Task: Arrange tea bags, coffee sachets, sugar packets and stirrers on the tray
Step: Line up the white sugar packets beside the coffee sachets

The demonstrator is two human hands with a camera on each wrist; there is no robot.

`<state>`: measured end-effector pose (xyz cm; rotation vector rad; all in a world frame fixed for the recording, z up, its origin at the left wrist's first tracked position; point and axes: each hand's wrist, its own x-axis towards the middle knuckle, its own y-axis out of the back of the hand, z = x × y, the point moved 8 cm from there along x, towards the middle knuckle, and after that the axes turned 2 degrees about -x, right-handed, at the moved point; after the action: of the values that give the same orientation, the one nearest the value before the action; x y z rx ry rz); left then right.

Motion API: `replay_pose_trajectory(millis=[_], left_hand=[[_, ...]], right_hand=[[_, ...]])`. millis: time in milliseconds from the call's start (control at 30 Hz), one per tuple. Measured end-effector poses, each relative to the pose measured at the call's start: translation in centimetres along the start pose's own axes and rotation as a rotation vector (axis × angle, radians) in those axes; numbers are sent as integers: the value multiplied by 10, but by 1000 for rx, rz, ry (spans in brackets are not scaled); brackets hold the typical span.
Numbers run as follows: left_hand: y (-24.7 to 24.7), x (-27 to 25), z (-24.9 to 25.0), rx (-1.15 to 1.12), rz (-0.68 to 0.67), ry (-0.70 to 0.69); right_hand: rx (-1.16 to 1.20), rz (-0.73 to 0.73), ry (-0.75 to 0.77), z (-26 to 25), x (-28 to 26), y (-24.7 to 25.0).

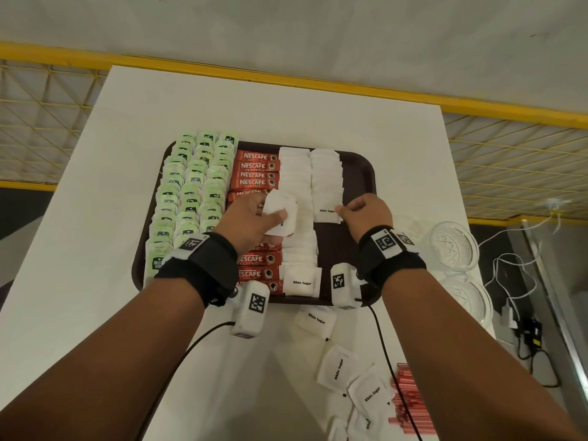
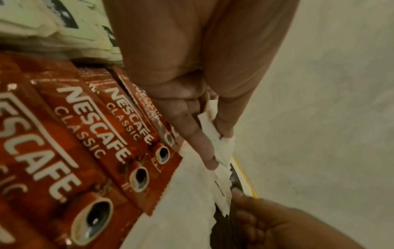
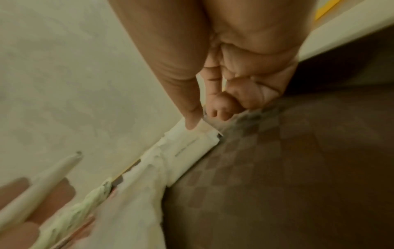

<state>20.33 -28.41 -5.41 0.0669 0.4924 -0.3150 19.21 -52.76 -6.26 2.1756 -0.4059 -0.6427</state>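
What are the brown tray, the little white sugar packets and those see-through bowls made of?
The tray looks like brown plastic with a faint textured pattern. The sugar packets seem to be matte paper: they crease, and one has a jagged edge. The bowls look like clear cut glass, though moulded plastic is possible.

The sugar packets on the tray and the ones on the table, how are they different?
The sugar packets on the tray lie overlapped in neat columns; the sugar packets on the table lie scattered at odd angles. The tray ones mostly hide each other's print; several table ones show "White Sugar" fully. Both hands, left hand and right hand, work at the tray ones; nothing touches the table ones. Both are white and look alike.
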Motion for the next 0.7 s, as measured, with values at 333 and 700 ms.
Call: replay_pose_trajectory(millis=[333, 700], left_hand=[[-26, -3, 12, 166, -76, -91], [-17, -7, -5, -206, -36, 84]], right_hand=[[173, -452, 217, -40, -46, -8], [499, -231, -206, 25, -17, -17]])
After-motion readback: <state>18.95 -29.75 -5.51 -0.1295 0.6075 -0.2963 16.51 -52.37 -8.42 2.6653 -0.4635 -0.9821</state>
